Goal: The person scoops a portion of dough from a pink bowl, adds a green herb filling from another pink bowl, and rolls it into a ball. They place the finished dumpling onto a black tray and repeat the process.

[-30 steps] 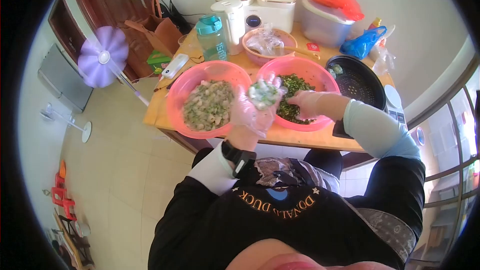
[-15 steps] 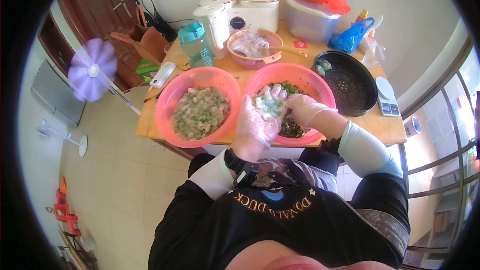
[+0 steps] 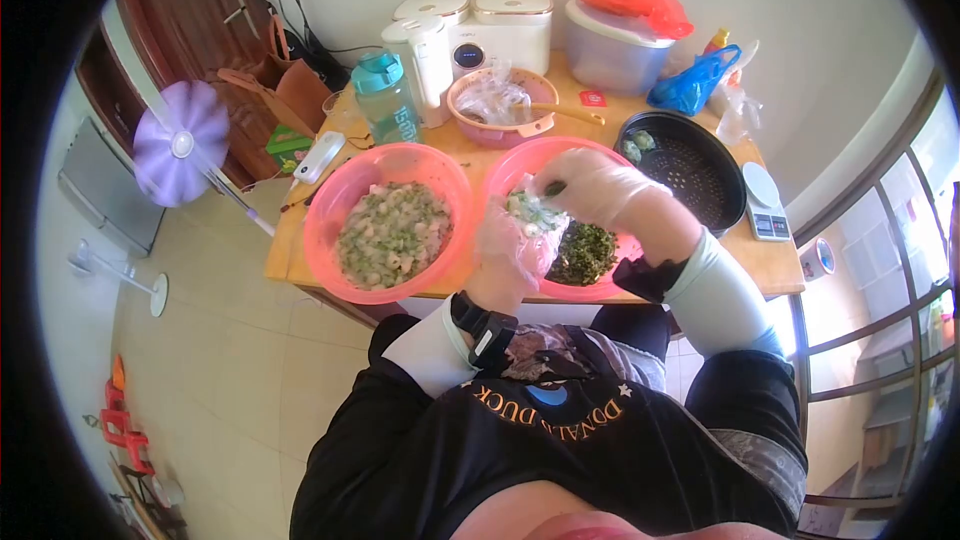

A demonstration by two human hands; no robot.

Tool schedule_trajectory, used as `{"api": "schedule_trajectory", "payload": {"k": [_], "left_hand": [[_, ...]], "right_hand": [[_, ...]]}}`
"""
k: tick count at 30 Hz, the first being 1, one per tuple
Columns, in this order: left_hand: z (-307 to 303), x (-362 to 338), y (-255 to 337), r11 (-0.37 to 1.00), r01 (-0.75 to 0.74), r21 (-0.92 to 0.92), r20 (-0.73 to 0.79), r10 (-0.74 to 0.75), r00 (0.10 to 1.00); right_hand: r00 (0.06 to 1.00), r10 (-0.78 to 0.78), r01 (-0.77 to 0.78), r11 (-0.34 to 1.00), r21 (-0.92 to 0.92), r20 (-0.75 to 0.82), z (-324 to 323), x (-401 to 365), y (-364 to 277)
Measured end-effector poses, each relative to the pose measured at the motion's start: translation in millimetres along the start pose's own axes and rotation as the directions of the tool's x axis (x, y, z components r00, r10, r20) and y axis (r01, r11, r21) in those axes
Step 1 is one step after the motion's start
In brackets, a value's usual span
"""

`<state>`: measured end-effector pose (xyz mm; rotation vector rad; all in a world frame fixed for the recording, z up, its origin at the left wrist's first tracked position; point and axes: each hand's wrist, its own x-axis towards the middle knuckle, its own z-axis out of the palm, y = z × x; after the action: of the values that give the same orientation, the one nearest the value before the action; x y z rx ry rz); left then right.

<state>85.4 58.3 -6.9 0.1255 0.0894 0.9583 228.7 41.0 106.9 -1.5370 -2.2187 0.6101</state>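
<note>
My left hand (image 3: pixel 512 248), in a clear plastic glove, cups a lump of white and green mixture (image 3: pixel 532 211) over the right pink basin (image 3: pixel 494 172). Just above the lump, my gloved right hand (image 3: pixel 610 190) pinches a bit of dark green chopped filling (image 3: pixel 555 187) at its fingertips. Below the hands, more chopped greens (image 3: pixel 583 256) lie in that basin. To the left, another pink basin (image 3: pixel 322 258) holds a chunky white and green mixture (image 3: pixel 393 236).
A black perforated pan (image 3: pixel 700 202) with pale green balls (image 3: pixel 638 144) sits right, beside a kitchen scale (image 3: pixel 765 202). Behind stand a teal bottle (image 3: pixel 385 100), a white appliance (image 3: pixel 505 35), a colander (image 3: pixel 480 130) and a lidded tub (image 3: pixel 615 50). A purple fan (image 3: pixel 181 145) stands left.
My right hand has risen from inside the right basin to above the lump, bringing dark green filling in its fingertips. My left hand still cups the lump, its fingers more curled around it.
</note>
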Motion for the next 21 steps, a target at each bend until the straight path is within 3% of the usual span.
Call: {"api": "schedule_trajectory", "payload": {"k": [2,4,6,7,9,10,12,13,17,19,21], "left_hand": [[4.8,2.0,0.2,0.997,0.02,0.069,0.054,-0.024,0.998],[3.4,3.0,1.5,0.989,0.035,0.14,0.104,-0.05,0.993],[-6.2,3.7,-1.4,0.999,-0.017,0.043,-0.07,0.02,0.997],[-1.6,1.1,-2.0,0.999,-0.019,0.036,-0.07,0.022,0.997],[9.2,-3.8,-3.0,0.997,-0.067,0.045,-0.035,0.068,0.997],[7.2,-2.2,-3.0,0.997,-0.067,0.041,-0.032,0.069,0.997],[-0.5,3.8,-1.5,0.996,-0.073,-0.052,-0.135,0.065,0.989],[-0.9,5.8,-0.6,0.996,-0.074,-0.053,-0.131,0.067,0.989],[5.7,8.3,-1.2,0.995,-0.088,-0.042,-0.14,0.082,0.987],[17.9,2.6,-1.8,0.996,-0.091,-0.024,-0.157,0.086,0.984],[31.7,-6.7,-2.5,0.993,-0.111,-0.03,-0.293,0.097,0.951]], "right_hand": [[0.987,-0.046,0.064,0.992,-0.11,0.153,15.2,8.6,-8.2],[0.987,-0.073,0.089,0.99,-0.108,0.144,17.9,1.1,-10.2],[0.977,-0.123,0.093,0.98,-0.174,-0.173,21.3,-6.3,-5.0],[0.978,-0.123,0.093,0.98,-0.176,-0.167,18.9,-6.4,-4.7],[0.994,0.105,-0.098,0.985,0.145,-0.041,12.7,-5.5,-5.4],[0.994,0.104,-0.098,0.985,0.141,-0.041,15.6,-5.8,-3.7],[0.991,-0.06,0.058,0.998,-0.024,-0.123,32.4,-6.8,6.2],[0.977,-0.083,0.086,0.996,0.009,-0.197,39.8,-7.5,5.1],[0.972,-0.174,0.166,0.984,-0.06,-0.16,25.0,-11.5,3.0],[0.937,0.061,0.041,0.959,0.28,-0.345,18.5,-20.4,1.1],[0.919,0.059,0.028,0.977,0.212,-0.391,9.6,-29.5,5.4]]}}
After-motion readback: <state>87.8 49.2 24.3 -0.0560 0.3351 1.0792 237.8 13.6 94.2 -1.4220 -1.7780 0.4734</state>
